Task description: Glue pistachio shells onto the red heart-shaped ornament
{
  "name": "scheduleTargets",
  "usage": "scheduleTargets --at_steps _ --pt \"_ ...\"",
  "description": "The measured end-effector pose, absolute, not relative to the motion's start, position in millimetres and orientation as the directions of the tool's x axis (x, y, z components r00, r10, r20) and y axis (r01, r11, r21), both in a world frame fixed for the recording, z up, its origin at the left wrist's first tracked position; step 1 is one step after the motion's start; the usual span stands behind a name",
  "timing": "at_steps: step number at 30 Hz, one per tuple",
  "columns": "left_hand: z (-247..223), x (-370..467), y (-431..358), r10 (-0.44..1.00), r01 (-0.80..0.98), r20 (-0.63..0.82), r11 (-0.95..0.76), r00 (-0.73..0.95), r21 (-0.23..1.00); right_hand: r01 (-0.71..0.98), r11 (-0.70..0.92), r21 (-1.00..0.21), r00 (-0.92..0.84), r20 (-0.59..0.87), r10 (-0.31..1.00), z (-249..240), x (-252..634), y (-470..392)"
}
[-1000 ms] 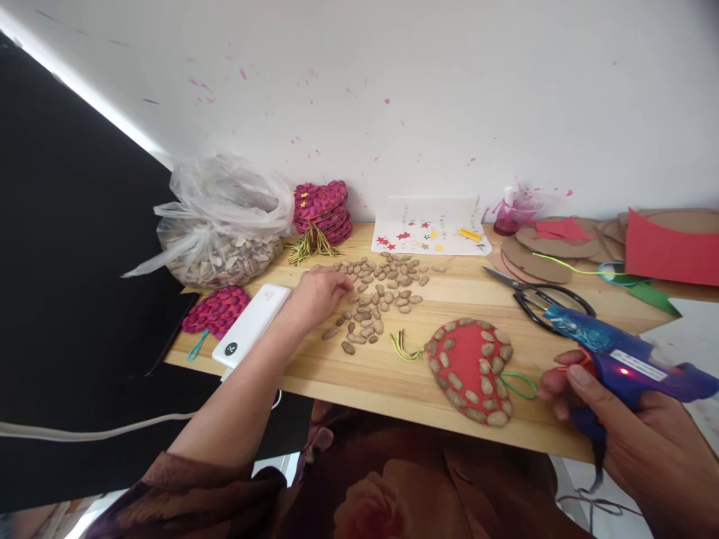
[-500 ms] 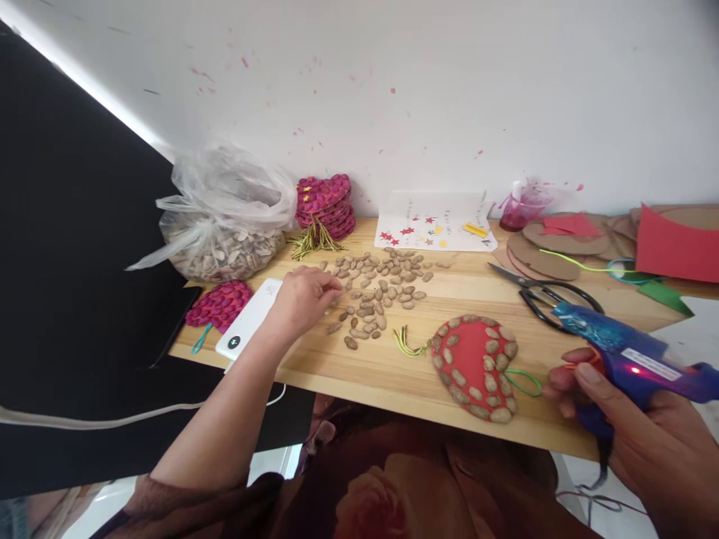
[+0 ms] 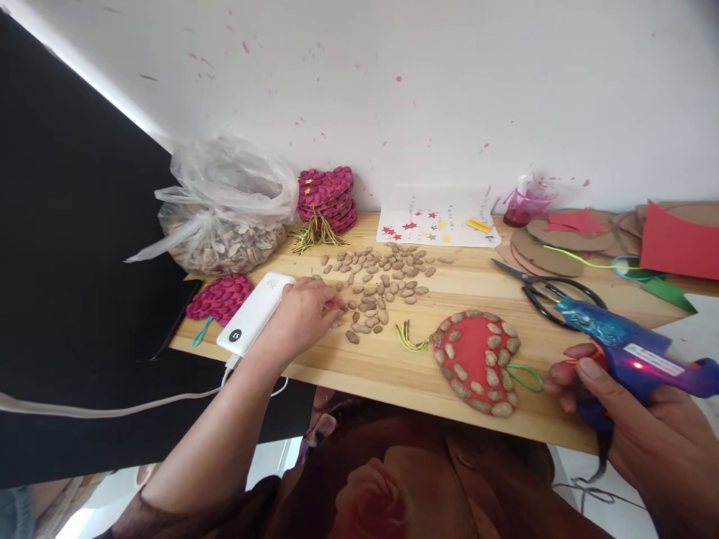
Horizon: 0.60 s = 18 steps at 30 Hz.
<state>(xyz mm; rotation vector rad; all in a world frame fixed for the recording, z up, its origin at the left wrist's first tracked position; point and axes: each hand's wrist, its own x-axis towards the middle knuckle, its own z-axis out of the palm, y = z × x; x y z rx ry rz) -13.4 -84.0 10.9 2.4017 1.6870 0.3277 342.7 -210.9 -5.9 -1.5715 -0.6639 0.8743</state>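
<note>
My right hand is wrapped round a blue glue gun with a small red light glowing on its side. Its tip points left, over the black scissors. My left hand is low over the table at the left edge of a spread of tan nut shells. Its fingers are curled and pressed together, and what they hold, if anything, is hidden. Between the hands lies a red heart with shells round its border and some inside, a green loop on its right and a yellow-green tassel on its left.
A white power bank with a cable lies by my left wrist. Behind it are a plastic bag of shells and stacked magenta pieces. Black-handled scissors, cardboard shapes and a pink cup stand at the right.
My left hand has come slightly down and nearer me, by the near left shells. My right hand keeps the glue gun in about the same place. The view has shifted slightly.
</note>
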Motion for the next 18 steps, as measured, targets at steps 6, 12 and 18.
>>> scheduleTargets --at_steps 6,12,18 --pt "17.9 -20.9 -85.2 0.950 0.900 0.091 -0.311 0.297 0.307 -0.059 -0.216 -0.975 0.499 -0.216 0.839 -11.4 348.7 -214.5" --pt "14.7 -21.9 -85.2 0.944 0.891 0.107 -0.329 0.311 0.314 -0.020 -0.196 -0.980 0.481 -0.181 0.858 -11.3 348.7 -215.8" --pt "13.5 -20.9 -89.3 0.914 0.853 0.166 -0.406 0.372 0.329 -0.044 -0.182 -0.982 0.476 -0.181 0.861 -10.0 346.3 -215.2"
